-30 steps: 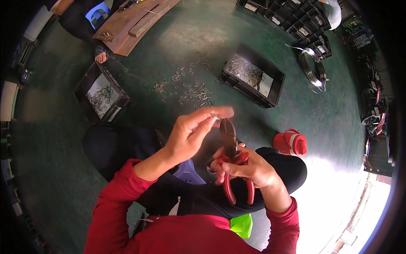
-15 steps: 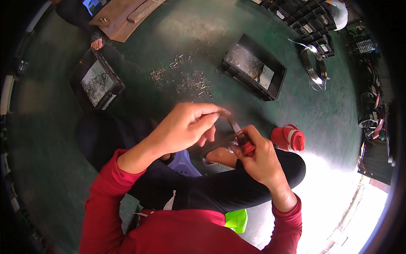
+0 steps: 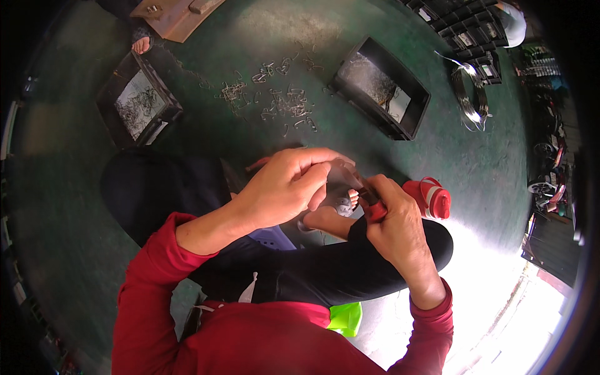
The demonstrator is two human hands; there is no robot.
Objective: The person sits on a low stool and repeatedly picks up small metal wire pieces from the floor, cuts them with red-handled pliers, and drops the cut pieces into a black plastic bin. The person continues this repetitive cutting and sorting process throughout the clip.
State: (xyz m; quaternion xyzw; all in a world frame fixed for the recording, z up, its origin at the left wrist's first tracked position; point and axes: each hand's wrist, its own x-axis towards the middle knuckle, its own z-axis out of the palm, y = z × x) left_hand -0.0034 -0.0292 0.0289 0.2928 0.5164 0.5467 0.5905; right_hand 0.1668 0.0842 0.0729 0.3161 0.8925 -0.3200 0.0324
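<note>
My right hand is wrapped round red-handled pliers, whose metal jaws point up and left toward my other hand. My left hand is closed in a pinch, thumb against forefinger, right at the tip of the jaws. Whatever sits between those fingers is too small and blurred to make out. Both hands are raised over my crossed legs. Beyond them, several bent wire pieces lie scattered on the green floor.
A black crate with wire pieces stands ahead on the right, another crate on the left beside another person's hand. A red jug is by my right knee. Farther right lie a wire coil and stacked black crates.
My right hand and the pliers have shifted slightly right, and the jaws are now more blurred. My left hand has also edged right, still pinched at the tip. The whole view has tilted a little.
</note>
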